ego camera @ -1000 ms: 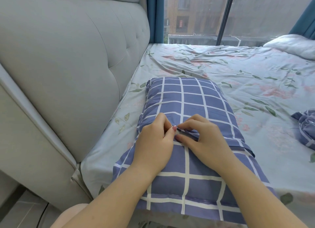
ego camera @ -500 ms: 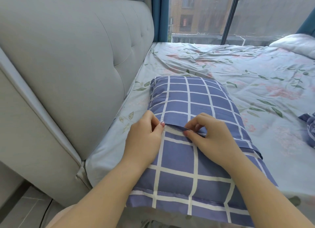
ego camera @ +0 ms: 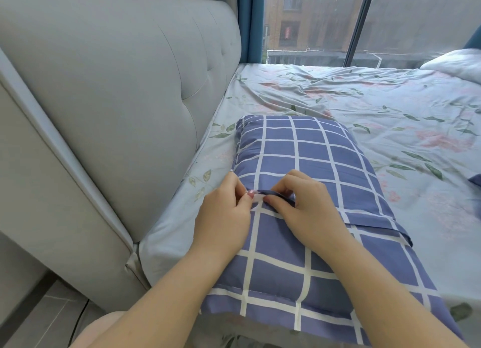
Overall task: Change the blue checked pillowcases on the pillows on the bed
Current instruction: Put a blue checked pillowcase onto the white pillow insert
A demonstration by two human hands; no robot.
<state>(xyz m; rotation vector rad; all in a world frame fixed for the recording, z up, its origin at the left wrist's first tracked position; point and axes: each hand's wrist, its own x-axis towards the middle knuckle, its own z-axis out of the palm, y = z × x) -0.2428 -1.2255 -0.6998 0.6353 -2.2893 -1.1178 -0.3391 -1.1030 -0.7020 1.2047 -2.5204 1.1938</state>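
The left hand (ego camera: 223,217) and right hand (ego camera: 307,209) rest close together on top of the blue checked pillowcase (ego camera: 307,233), fingertips nearly touching. Each hand is curled nearly closed, thumb and forefinger pinching the folded hem of the envelope flap (ego camera: 369,217) that crosses the middle of the case; the right fingers are tucked under that hem, while the left pinches its left end. The pillowcase, dark blue with a white grid, is still on its pillow, which lies lengthwise on the near left part of the bed, just beside the headboard (ego camera: 117,92). No brand, label or legible writing shows on the fabric. Beneath the pillow is a pale blue bed sheet (ego camera: 390,108) printed with green leaves and pink flowers, wrinkled toward the far end. A white pillow (ego camera: 455,63) lies at the far right corner, and a scrap of blue fabric (ego camera: 475,179) shows at the right edge. The headboard is grey, padded and tufted. Beyond the bed stand a teal curtain (ego camera: 250,22) and a large window (ego camera: 364,22) facing a brick building; a red sign there is too small to read. Grey floor tiles (ego camera: 39,319) show at lower left.
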